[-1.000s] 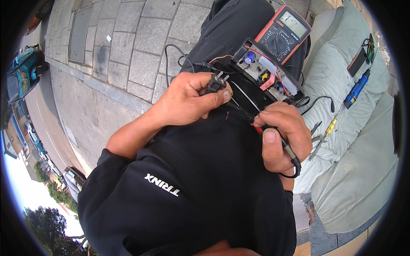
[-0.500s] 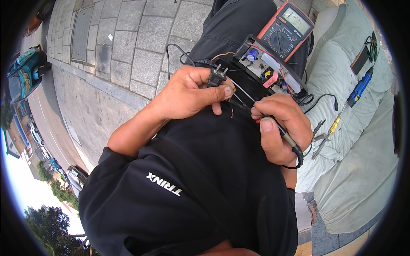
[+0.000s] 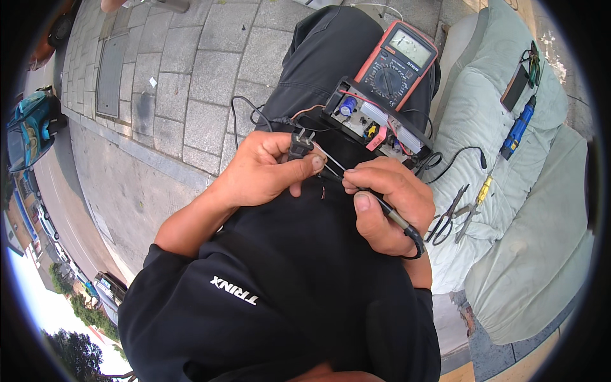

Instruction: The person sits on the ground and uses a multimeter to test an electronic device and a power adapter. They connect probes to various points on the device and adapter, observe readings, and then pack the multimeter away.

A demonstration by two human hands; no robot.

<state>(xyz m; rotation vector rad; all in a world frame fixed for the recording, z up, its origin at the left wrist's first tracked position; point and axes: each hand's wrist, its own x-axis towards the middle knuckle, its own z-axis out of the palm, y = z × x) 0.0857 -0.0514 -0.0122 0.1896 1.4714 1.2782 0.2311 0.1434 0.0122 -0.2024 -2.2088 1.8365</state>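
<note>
A black two-pin plug sits between the thumb and fingers of my left hand, its prongs upward. My right hand is closed round black test probes, whose thin metal tips reach up-left to the plug; whether they touch it I cannot tell. Just beyond my hands an opened device, with a circuit board, blue capacitor and wires, rests on my lap. Above it a red-edged digital multimeter lies on my dark trousers. A black cable loops out left of my hands.
On the pale cushion at my right lie scissors, a yellow-handled tool, a blue tool and a dark flat object beside tangled wire. Paving runs along my left toward a road with parked vehicles.
The view has shifted, so my hands, lap and meter appear further left, and my hands lower. Scissors show more fully beside my right hand. Both hands keep their grips.
</note>
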